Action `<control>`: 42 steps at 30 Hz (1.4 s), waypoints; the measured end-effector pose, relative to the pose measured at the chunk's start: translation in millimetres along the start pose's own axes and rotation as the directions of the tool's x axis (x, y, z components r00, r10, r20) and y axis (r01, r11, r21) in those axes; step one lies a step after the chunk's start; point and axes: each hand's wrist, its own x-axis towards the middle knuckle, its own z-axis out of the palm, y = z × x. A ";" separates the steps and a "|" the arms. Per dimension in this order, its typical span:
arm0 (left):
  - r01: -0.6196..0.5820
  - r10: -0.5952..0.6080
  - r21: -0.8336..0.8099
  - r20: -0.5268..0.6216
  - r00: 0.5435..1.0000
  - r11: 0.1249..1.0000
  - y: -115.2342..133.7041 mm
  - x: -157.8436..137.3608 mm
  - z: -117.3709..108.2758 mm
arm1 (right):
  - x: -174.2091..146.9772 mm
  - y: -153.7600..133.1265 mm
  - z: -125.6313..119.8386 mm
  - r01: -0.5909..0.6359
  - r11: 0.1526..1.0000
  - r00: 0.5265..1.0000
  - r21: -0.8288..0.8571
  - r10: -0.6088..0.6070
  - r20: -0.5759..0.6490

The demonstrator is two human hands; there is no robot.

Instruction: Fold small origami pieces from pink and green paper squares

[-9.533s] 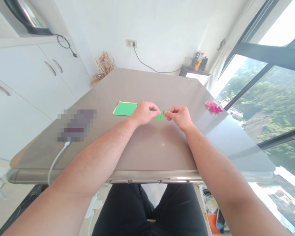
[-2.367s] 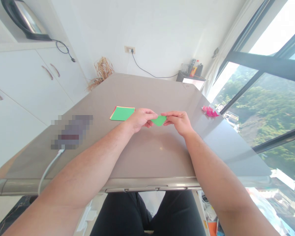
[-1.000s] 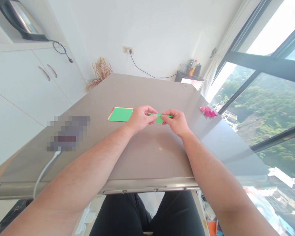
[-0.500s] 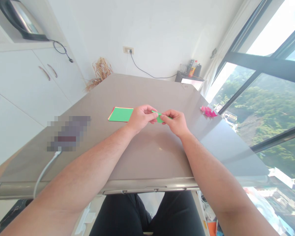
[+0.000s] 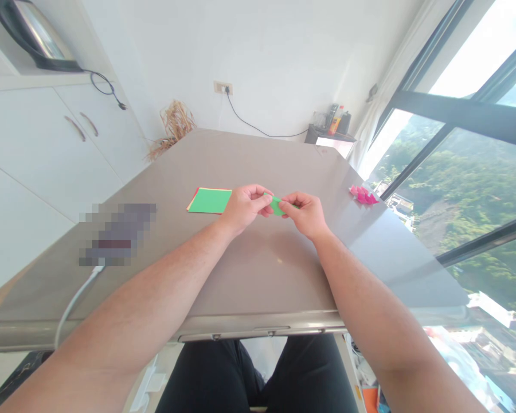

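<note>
A small piece of green paper (image 5: 276, 207) is held between my two hands, above the middle of the table. My left hand (image 5: 250, 205) pinches its left end between thumb and fingers. At its right end my right hand (image 5: 304, 210) is closed on it in the same way. Fingers cover both ends, so the paper's full shape is hidden. Just left of my left hand lies a stack of square paper (image 5: 208, 201), green on top, with red and pale edges showing beneath.
Pink folded paper pieces (image 5: 363, 195) lie near the table's right edge, by the window (image 5: 477, 172). A blurred-out object (image 5: 122, 234) with a white cable (image 5: 75, 298) rests at the left of the table (image 5: 258, 275). Dried stalks (image 5: 176, 123) stand behind the far left corner.
Both hands keep their pinch on the green paper, which looks tilted slightly differently. The whole view has shifted a little to the left.
</note>
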 end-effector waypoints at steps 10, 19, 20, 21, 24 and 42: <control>-0.009 0.006 0.077 0.039 0.999 0.997 0.3 -0.1 -0.8 | -0.9 -1.5 1.9 -0.004 1.000 1.000 -0.031 0.004 0.000; -0.004 -0.001 0.102 0.043 0.999 0.995 -0.4 -0.2 -0.6 | -2.6 -6.6 3.6 -0.013 1.000 1.000 -0.009 0.013 0.010; -0.009 0.004 0.117 0.047 0.999 0.993 -0.7 -0.2 -0.3 | -2.7 -6.5 3.9 -0.014 1.000 1.000 -0.012 0.014 0.008; -0.013 0.007 0.135 0.050 0.999 0.991 -0.8 -0.3 0.0 | -2.6 -6.0 4.3 -0.014 1.000 1.000 -0.015 0.015 0.008; -0.009 0.000 0.176 0.052 0.999 0.984 -0.7 -0.8 1.0 | -2.0 -4.2 5.7 -0.008 1.000 1.000 -0.016 0.008 0.012; 0.038 -0.041 0.054 0.057 0.998 0.998 -1.1 -0.4 1.4 | -0.5 -3.7 5.0 -0.011 1.000 1.000 -0.010 0.011 0.004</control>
